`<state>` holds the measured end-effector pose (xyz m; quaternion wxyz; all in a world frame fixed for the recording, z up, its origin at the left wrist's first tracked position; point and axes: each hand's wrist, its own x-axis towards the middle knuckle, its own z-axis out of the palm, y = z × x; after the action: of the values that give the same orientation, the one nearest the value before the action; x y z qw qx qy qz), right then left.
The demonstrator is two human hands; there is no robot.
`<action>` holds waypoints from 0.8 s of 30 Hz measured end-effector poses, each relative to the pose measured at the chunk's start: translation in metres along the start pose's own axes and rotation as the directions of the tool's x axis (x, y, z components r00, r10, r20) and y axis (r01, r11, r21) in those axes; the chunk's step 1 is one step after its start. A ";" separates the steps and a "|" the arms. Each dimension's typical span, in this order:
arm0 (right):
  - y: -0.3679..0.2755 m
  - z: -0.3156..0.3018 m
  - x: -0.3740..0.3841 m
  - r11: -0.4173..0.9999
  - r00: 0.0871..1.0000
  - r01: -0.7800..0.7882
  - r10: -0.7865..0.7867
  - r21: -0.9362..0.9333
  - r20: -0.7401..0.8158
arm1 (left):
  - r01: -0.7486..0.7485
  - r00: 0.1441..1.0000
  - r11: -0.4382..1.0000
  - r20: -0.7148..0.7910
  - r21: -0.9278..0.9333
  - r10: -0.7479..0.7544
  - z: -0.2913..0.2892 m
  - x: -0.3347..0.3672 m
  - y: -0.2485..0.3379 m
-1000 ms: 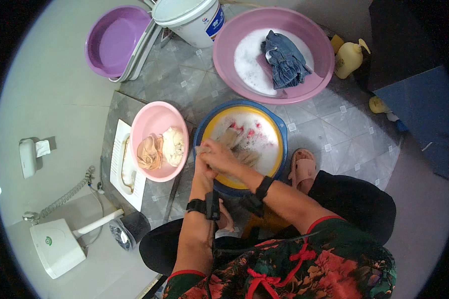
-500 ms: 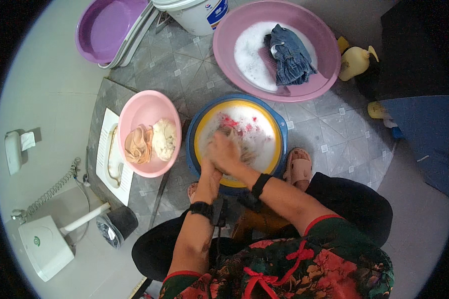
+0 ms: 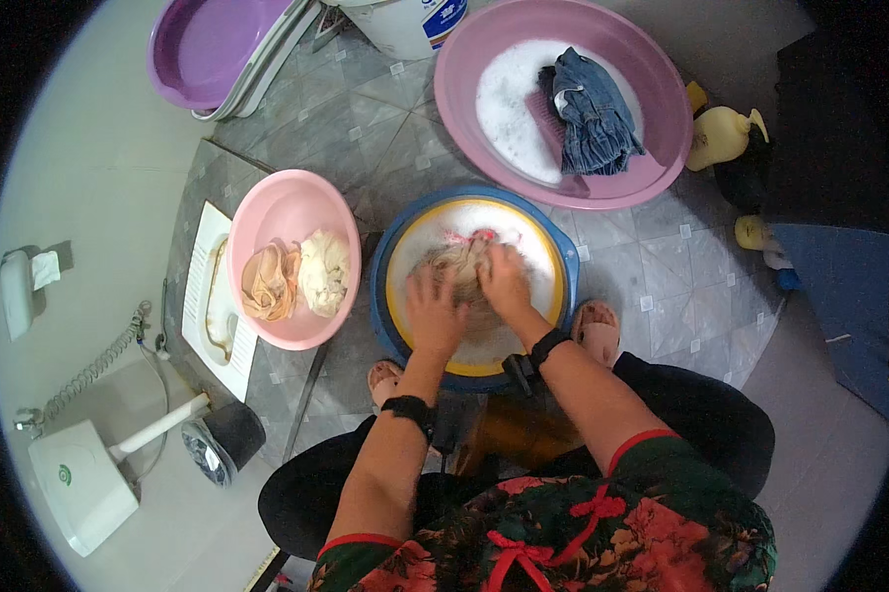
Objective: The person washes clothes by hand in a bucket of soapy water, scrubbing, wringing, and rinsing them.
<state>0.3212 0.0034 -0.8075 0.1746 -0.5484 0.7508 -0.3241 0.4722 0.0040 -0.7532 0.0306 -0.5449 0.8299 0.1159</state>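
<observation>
A wet beige cloth (image 3: 461, 264) lies in the sudsy water of a blue basin (image 3: 377, 286) with a yellow inner rim. My left hand (image 3: 438, 311) rests against the near left side of the cloth, its fingers spread. On the opposite side, my right hand (image 3: 506, 284) has its fingers curled at the edge of the cloth; they are slightly blurred. A small red and pink fabric piece (image 3: 482, 237) shows through the foam beyond the cloth.
To the left, a pink basin (image 3: 292, 187) holds an orange-tan cloth and a cream cloth beside a squat toilet (image 3: 200, 296). A mauve basin (image 3: 464, 59) with foam and denim (image 3: 600, 118) stands far right, near a pump bottle (image 3: 721, 136). Purple basin (image 3: 203, 49) and white bucket (image 3: 395, 25) are behind.
My hands were together over the cloth at the basin's left; now they are apart, the right hand moved right and farther away. More of the beige cloth shows. The view has shifted slightly.
</observation>
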 end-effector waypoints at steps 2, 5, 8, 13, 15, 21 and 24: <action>0.016 0.004 0.002 0.993 0.979 -0.119 0.117 -0.001 0.165 | 0.017 0.977 0.999 0.213 0.048 -0.027 0.017 0.007 0.011; 0.023 0.011 0.009 0.939 0.902 -0.340 0.339 -0.046 0.268 | 0.057 0.917 0.991 0.387 0.122 -0.101 0.042 0.019 0.009; 0.013 0.017 0.008 0.950 0.794 -0.250 0.312 -0.186 0.522 | 0.085 0.781 0.981 0.599 0.176 -0.176 0.060 0.041 0.001; 0.027 0.028 0.007 0.927 0.690 -0.177 0.356 -0.329 0.631 | -0.055 0.673 0.994 0.739 0.098 -0.036 0.093 0.048 -0.018; 0.039 0.031 0.000 0.939 0.721 -0.140 0.315 -0.315 0.617 | -0.116 0.530 0.989 0.848 0.090 -0.015 0.080 0.063 -0.009; -0.029 -0.003 0.023 0.879 0.834 -0.461 0.381 0.123 0.400 | 0.134 0.841 0.985 0.538 -0.112 -0.053 0.071 0.065 -0.100; -0.030 -0.009 0.007 0.996 0.968 -0.029 0.008 0.079 0.252 | 0.529 0.764 0.709 0.626 -0.466 -0.158 -0.002 0.081 -0.033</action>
<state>0.3345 -0.0060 -0.7799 0.2940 -0.5703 0.7137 -0.2809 0.4698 -0.0819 -0.7706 0.1059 -0.6188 0.5773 0.5222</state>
